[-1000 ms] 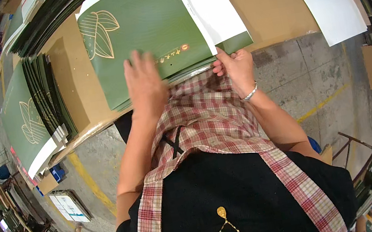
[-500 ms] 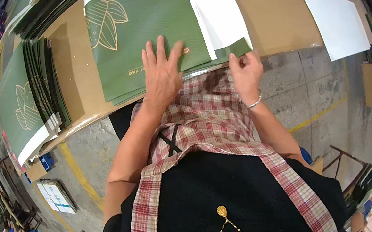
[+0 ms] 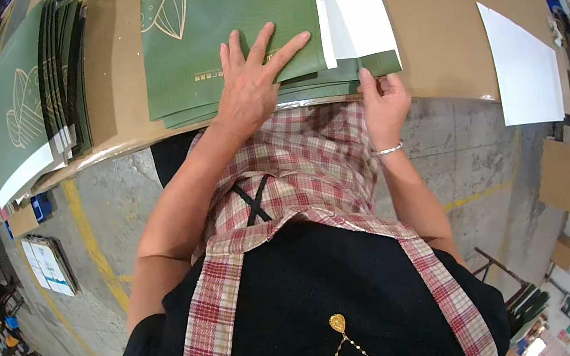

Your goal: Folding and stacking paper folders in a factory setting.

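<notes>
A stack of green printed sheets (image 3: 243,19) with gold leaf line drawings lies at the table's near edge. My left hand (image 3: 251,85) rests palm down on the top sheet, fingers spread. By the stack's near right corner, my right hand (image 3: 385,101) pinches the edge of a lower green sheet (image 3: 380,62), thumb on its upper side and the other fingers curled. A white strip borders the top sheet's right side, and a white sheet part (image 3: 353,0) shows beyond it. How many sheets the right fingers hold is hidden.
Folded green pieces (image 3: 33,92) stand in a row on the left of the brown table (image 3: 433,25). A white sheet (image 3: 524,66) overhangs the table's right edge. Bundled flat stock (image 3: 48,264) sits on the concrete floor, left, and a brown board (image 3: 559,173) stands at the right.
The view has shifted, so the table sits higher in it. My right hand has lowered the green corner it held folded up; it now lies flatter. My left fingers have spread wider.
</notes>
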### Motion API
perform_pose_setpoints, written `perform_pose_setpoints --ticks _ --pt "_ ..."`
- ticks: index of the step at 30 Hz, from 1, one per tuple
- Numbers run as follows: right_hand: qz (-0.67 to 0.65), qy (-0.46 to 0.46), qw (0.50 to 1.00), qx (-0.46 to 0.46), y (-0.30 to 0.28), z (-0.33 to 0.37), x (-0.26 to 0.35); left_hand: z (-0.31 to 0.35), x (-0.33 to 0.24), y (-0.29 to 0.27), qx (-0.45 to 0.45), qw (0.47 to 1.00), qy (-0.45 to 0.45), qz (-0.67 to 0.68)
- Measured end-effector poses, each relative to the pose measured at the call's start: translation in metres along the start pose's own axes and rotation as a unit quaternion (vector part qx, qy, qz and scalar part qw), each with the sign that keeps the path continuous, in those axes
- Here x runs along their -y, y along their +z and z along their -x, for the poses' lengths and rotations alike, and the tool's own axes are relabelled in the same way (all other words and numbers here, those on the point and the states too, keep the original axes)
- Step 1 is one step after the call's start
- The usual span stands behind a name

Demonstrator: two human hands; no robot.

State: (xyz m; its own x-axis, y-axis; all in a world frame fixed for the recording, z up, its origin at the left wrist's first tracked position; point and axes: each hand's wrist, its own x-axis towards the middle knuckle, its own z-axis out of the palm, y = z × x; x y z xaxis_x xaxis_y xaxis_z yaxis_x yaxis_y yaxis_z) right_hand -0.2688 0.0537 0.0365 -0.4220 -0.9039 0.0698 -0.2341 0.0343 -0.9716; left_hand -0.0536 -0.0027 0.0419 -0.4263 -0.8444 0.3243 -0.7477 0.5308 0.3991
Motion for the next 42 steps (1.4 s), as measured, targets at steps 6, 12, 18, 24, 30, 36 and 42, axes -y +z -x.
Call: perform_pose_setpoints --ticks 6,12,18,24,30,36,42 --pt "-0.17 0.203 0.964 0.017 -0.009 -0.008 0.017 0.004 0.001 0.002 0.006 0.999 0.019 -0.04" --pt "0.069 0.114 0.989 0.058 -0.013 -0.029 -0.003 0.003 -0.001 0.002 0.003 1.0 0.024 -0.016" --pt "0.457 -0.096 0.88 0.084 0.015 -0.007 0.037 0.004 0.002 0.001 -0.009 1.0 0.009 0.022" --pt "0.515 -0.206 0.824 0.118 0.009 -0.006 0.027 0.003 0.0 0.005 0.001 1.0 0.0 -0.03" --pt "0.464 -0.337 0.816 0.076 0.003 -0.006 0.002 0.002 0.001 0.008 0.005 0.996 0.006 -0.083" --pt "0.507 -0.328 0.789 0.111 0.004 -0.005 0.009 0.004 0.003 0.013 0.017 0.992 0.006 -0.128" --pt "0.425 -0.382 0.809 0.136 -0.008 -0.011 -0.002 0.005 0.0 0.014 0.028 0.988 0.01 -0.152"
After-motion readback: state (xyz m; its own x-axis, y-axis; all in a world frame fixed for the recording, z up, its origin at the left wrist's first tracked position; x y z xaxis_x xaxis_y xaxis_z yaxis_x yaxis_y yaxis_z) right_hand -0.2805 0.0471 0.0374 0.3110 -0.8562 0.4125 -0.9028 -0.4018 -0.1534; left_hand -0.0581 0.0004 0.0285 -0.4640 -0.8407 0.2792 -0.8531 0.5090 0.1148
